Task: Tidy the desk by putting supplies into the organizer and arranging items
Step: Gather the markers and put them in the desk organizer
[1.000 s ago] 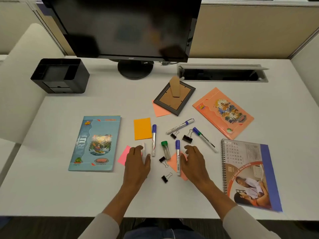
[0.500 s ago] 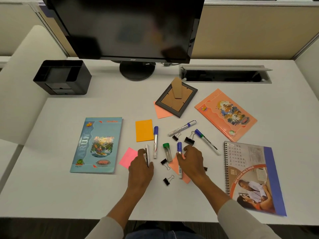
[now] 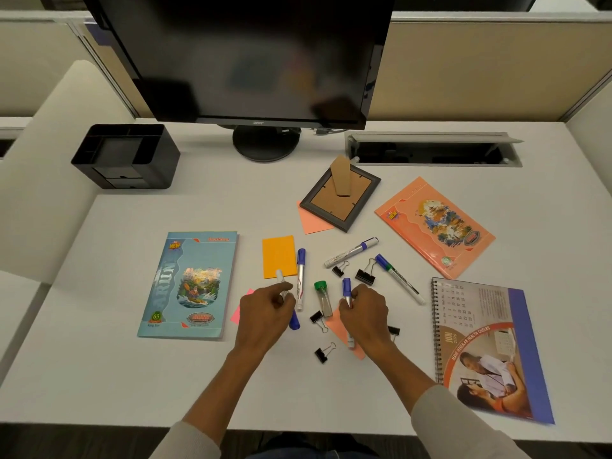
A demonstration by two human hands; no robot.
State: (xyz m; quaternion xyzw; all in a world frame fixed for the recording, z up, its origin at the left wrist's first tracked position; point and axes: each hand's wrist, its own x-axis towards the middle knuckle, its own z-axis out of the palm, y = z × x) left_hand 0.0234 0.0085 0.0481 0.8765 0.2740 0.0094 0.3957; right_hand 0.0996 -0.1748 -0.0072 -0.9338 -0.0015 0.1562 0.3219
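My left hand [image 3: 265,313] grips a white marker [image 3: 280,279] whose blue cap pokes out below the palm. My right hand [image 3: 366,314] pinches another blue-capped marker [image 3: 346,289] lying over a salmon sticky note [image 3: 334,326]. Between the hands lie a third marker [image 3: 300,279] and a green-capped clear tube [image 3: 323,298]. Two more markers [image 3: 351,252] [image 3: 399,278] lie further right. Several black binder clips [image 3: 364,275] are scattered around. The black organizer [image 3: 122,155] stands at the far left back. An orange sticky pad [image 3: 279,256] sits above my left hand.
A blue notebook [image 3: 190,284] lies at the left, an orange notebook [image 3: 435,226] at the right, a spiral calendar [image 3: 486,349] at the near right. A face-down photo frame [image 3: 341,197] rests on a salmon note. The monitor [image 3: 245,54] and a cable tray [image 3: 430,150] line the back.
Both hands have closed on markers. The left hand has lifted its marker off the pink note. The right hand has curled round the marker on the salmon note.
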